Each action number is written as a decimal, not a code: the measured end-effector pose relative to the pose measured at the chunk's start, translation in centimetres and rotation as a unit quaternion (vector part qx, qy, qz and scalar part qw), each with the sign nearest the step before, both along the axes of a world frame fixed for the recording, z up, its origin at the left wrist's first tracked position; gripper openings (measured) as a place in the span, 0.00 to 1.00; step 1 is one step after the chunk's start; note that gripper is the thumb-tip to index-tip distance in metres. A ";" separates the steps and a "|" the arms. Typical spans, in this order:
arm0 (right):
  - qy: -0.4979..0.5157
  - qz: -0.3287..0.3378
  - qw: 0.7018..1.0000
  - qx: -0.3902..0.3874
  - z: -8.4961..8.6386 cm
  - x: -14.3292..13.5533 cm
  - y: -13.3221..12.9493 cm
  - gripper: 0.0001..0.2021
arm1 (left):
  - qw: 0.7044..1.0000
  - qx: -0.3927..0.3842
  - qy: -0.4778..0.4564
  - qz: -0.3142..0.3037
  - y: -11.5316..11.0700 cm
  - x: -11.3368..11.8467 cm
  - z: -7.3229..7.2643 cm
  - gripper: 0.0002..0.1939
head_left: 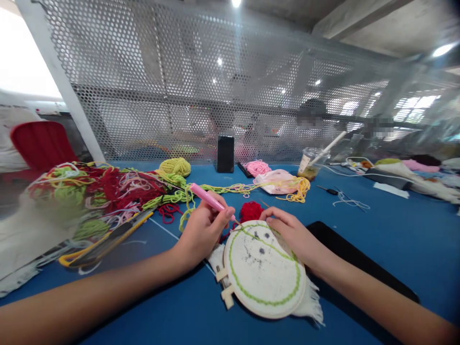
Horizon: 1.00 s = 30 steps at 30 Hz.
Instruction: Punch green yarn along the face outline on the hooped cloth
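Observation:
Pinched in my left hand [206, 225] is a pink punch needle [208, 197], its tip touching the cloth near the upper left of an embroidery hoop [264, 268]. White cloth is stretched in the hoop, with a green yarn outline around the edge, a green line slanting across, and dark marks inside. My right hand [287, 230] grips the hoop's upper right rim, with some fingers hidden behind it. Light green yarn [185, 215] hangs by the pink handle. Behind the hoop sits a red yarn ball [250, 211]. A wooden clamp [226, 292] sticks out at the hoop's lower left.
Tangled yarn [111, 187] heaps at the left, beside a yellow-and-black cutter [108, 239]. A phone [225, 153] stands upright at the back. A plastic cup [309, 163] with a straw stands right of the pink yarn [257, 167]. A black flat object [359, 258] lies under my right forearm.

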State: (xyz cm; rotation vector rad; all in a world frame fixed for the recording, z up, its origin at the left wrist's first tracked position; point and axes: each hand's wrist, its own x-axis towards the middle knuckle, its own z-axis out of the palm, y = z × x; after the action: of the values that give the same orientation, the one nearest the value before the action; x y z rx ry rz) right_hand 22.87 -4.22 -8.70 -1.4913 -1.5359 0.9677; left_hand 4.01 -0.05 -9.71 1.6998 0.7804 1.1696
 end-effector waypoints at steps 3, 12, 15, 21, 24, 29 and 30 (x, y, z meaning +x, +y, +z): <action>-0.003 0.000 1.000 0.001 0.0 0.0 -0.1 0.07 | 1.000 0.012 0.027 0.007 0.0 0.0 0.1 0.08; -0.006 -0.013 0.998 0.056 -0.6 0.1 -0.3 0.08 | 0.994 0.050 0.090 0.033 -0.3 -0.2 0.1 0.10; -0.004 -0.012 0.999 0.050 -0.7 0.2 -0.2 0.08 | 0.994 0.055 0.087 0.034 -0.3 -0.2 0.0 0.10; -0.001 -0.013 0.999 0.046 -0.8 0.2 0.0 0.08 | 0.995 0.062 0.070 0.037 -0.2 -0.2 -0.3 0.09; -0.001 -0.016 0.999 0.047 -0.9 0.1 0.0 0.08 | 0.994 0.073 0.072 0.037 -0.1 -0.2 -0.2 0.08; -0.003 -0.031 0.998 0.058 -0.4 -0.1 -0.6 0.07 | 0.982 0.131 0.133 0.031 -0.2 -0.1 0.0 0.08; -0.006 -0.033 0.997 0.065 -0.2 -0.2 -0.7 0.07 | 0.977 0.151 0.147 0.020 -0.2 0.0 0.0 0.08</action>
State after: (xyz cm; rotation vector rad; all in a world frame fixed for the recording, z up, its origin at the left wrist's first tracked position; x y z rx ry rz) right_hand 22.63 -4.96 -8.93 -1.4493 -1.5174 0.8068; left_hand 4.02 -0.30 -9.68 2.1538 0.8500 1.1214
